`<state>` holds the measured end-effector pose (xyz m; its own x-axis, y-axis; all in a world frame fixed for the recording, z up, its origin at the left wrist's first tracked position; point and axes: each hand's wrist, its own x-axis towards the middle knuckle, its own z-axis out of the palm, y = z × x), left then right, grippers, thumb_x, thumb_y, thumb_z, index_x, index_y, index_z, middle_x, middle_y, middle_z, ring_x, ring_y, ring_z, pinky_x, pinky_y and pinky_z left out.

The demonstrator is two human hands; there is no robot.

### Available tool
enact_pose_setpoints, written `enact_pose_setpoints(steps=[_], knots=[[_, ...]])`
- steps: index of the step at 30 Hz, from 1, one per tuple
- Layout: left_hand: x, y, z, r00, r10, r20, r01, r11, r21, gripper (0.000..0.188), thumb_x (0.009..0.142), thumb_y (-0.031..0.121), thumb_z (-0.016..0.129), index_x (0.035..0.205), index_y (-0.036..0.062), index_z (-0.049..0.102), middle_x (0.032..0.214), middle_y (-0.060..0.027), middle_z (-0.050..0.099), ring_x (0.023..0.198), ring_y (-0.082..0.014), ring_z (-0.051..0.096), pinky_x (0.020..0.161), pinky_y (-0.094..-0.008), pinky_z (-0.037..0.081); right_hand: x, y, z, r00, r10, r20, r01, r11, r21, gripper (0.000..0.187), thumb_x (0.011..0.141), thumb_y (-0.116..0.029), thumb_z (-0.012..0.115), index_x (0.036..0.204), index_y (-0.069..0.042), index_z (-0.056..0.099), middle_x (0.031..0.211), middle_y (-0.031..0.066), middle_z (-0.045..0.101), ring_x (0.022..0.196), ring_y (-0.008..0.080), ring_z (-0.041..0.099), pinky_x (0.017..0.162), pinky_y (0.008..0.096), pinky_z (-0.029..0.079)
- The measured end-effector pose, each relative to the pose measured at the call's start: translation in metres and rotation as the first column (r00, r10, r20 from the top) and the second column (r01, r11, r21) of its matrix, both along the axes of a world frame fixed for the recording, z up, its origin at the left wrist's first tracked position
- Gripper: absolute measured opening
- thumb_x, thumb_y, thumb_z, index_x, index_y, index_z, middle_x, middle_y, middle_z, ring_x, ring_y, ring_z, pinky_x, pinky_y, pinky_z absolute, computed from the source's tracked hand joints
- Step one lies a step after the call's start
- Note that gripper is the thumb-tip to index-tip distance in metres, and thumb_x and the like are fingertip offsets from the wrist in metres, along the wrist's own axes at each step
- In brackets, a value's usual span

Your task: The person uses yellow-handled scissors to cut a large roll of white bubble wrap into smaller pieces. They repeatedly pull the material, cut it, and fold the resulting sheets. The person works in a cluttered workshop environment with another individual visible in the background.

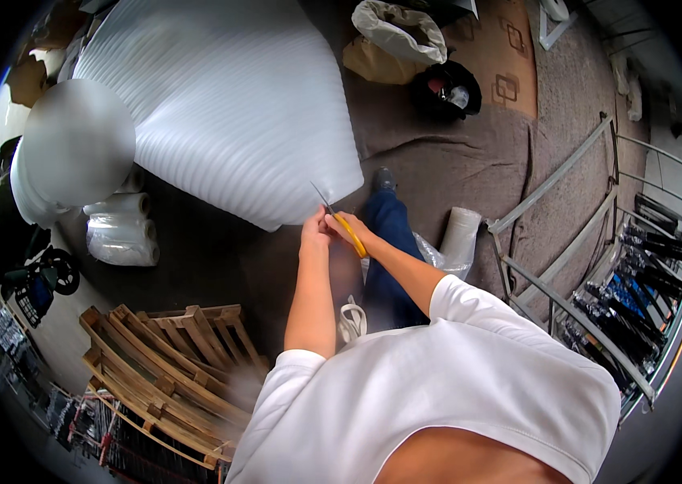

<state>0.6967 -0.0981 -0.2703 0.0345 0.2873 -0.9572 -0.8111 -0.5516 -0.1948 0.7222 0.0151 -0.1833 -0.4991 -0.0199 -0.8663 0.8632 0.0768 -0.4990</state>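
Note:
A large ribbed white foam sheet (pixel 252 121) spreads out ahead of me, its near corner close to my hands. My right hand (pixel 349 225) is closed round yellow-handled scissors (pixel 354 240), and their thin dark blade points up and left over the sheet's near edge. Close beside it, almost touching, is my left hand (pixel 313 227). Its fingers are drawn together at the foam's edge by the blade; whatever they pinch is too small to make out.
Wooden pallets (pixel 175 363) lie at lower left, below wrapped rolls (pixel 123 230). A metal frame rack (pixel 563 270) stands on the right. Near my leg is a clear-wrapped roll (pixel 460 238). A white sack (pixel 401 32) and black bag (pixel 447 90) sit at the far side.

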Motion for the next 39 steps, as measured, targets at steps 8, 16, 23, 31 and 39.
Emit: enact_pose_setpoints(steps=[8, 16, 23, 31, 39], knots=[[-0.015, 0.005, 0.041, 0.995, 0.074, -0.07, -0.078, 0.996, -0.051, 0.014, 0.081, 0.021, 0.052, 0.081, 0.0079, 0.054, 0.076, -0.0033, 0.055, 0.068, -0.0179, 0.053, 0.061, -0.0322, 0.046, 0.01, -0.006, -0.015, 0.998, -0.01, -0.056, 0.01, 1.0, 0.006, 0.052, 0.074, -0.054, 0.048, 0.086, -0.004, 0.054, 0.078, 0.0152, 0.058, 0.07, 0.0239, 0.057, 0.062, 0.0301, 0.043], [-0.015, 0.006, 0.045, 0.995, -0.045, -0.084, 0.029, 0.984, -0.179, 0.01, 0.08, 0.017, 0.052, 0.081, 0.0079, 0.056, 0.077, -0.0047, 0.055, 0.069, -0.0184, 0.053, 0.061, -0.0296, 0.045, 0.004, -0.011, -0.004, 0.993, -0.02, -0.117, 0.029, 0.996, 0.082, 0.043, 0.08, -0.046, 0.047, 0.077, -0.004, 0.055, 0.068, 0.008, 0.055, 0.063, 0.0122, 0.049, 0.056, 0.027, 0.039], [-0.008, -0.004, 0.036, 0.986, -0.137, -0.094, 0.108, 0.959, -0.263, 0.009, 0.078, 0.017, 0.052, 0.078, 0.0094, 0.056, 0.07, -0.0003, 0.053, 0.063, -0.0145, 0.051, 0.054, -0.0266, 0.043, 0.003, -0.023, 0.001, 0.971, -0.074, -0.227, 0.101, 0.989, 0.11, 0.045, 0.08, -0.046, 0.047, 0.072, -0.003, 0.054, 0.058, 0.0072, 0.052, 0.048, 0.0112, 0.047, 0.043, 0.0256, 0.037], [0.002, -0.025, 0.041, 0.985, -0.115, -0.132, 0.074, 0.955, -0.286, 0.005, 0.071, 0.01, 0.054, 0.067, 0.0106, 0.056, 0.06, 0.0026, 0.051, 0.053, -0.0079, 0.044, 0.048, -0.0196, 0.029, -0.028, -0.027, 0.016, 0.99, -0.13, -0.061, 0.127, 0.991, -0.05, 0.047, 0.078, -0.051, 0.046, 0.071, -0.005, 0.054, 0.051, 0.0031, 0.043, 0.04, 0.01, 0.04, 0.037, 0.0228, 0.032], [-0.006, -0.035, 0.085, 0.959, -0.258, -0.117, 0.211, 0.926, -0.312, 0.008, 0.075, 0.019, 0.056, 0.07, 0.0127, 0.057, 0.054, 0.0058, 0.042, 0.049, -0.0074, 0.04, 0.046, -0.0194, 0.03, -0.056, -0.044, -0.002, 0.997, -0.053, -0.052, 0.054, 0.998, 0.022, 0.052, 0.077, -0.053, 0.045, 0.067, -0.003, 0.049, 0.047, 0.0034, 0.041, 0.039, 0.0114, 0.041, 0.037, 0.0233, 0.033]])
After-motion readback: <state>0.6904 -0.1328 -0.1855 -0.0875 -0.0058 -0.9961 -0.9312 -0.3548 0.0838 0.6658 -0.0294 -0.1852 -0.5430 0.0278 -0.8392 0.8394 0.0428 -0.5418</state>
